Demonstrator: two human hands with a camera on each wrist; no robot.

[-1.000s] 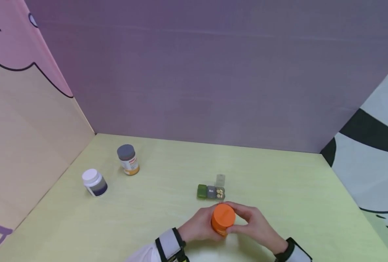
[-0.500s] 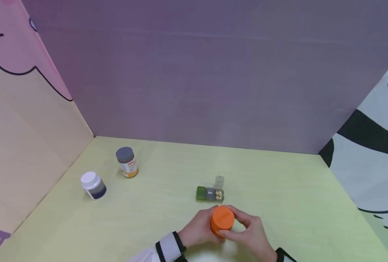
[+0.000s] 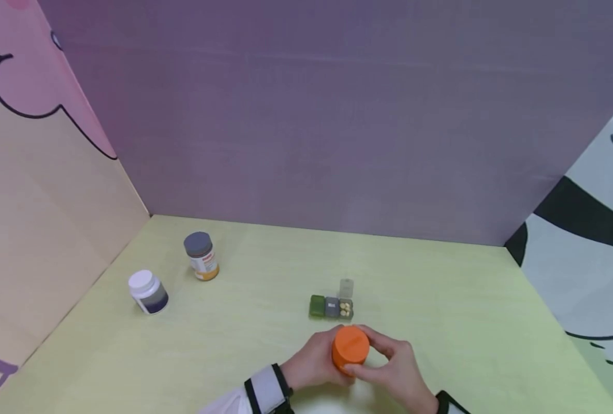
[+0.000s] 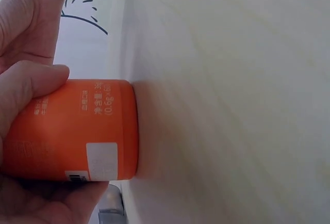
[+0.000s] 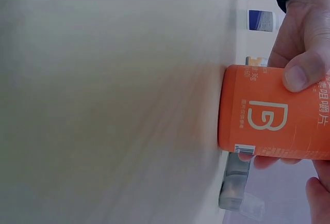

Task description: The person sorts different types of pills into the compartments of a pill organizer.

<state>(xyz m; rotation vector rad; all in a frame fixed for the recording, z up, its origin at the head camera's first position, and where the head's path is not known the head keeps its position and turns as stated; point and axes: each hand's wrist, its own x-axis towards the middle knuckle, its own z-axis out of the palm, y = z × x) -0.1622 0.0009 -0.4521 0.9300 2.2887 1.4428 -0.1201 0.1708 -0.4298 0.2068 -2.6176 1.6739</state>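
Note:
An orange pill bottle point(image 5: 260, 113) with white print stands upright at the table surface, its orange cap point(image 3: 351, 344) facing up in the head view. My left hand point(image 3: 314, 361) grips the bottle's body from the left, thumb and fingers on opposite sides. From the right, my right hand point(image 3: 397, 368) pinches the cap, with the thumb on the near edge and fingers on the far edge. Just beyond the hands lies a small pill organizer point(image 3: 332, 306) with green and grey compartments. Its rightmost compartment holds several pale tablets point(image 3: 345, 310), and that compartment's clear lid point(image 3: 346, 288) is flipped back.
At the left of the table point(image 3: 244, 259) stand a white bottle point(image 3: 149, 292) with a dark lower label and, farther back, a grey-capped bottle point(image 3: 201, 256) with an orange base. A purple panel point(image 3: 317, 126) rises at the back edge, with printed panels on both sides.
The right hand's thumb has shifted left across the cap's near edge, and its wrist has swung down and left. The left hand keeps its grip on the bottle.

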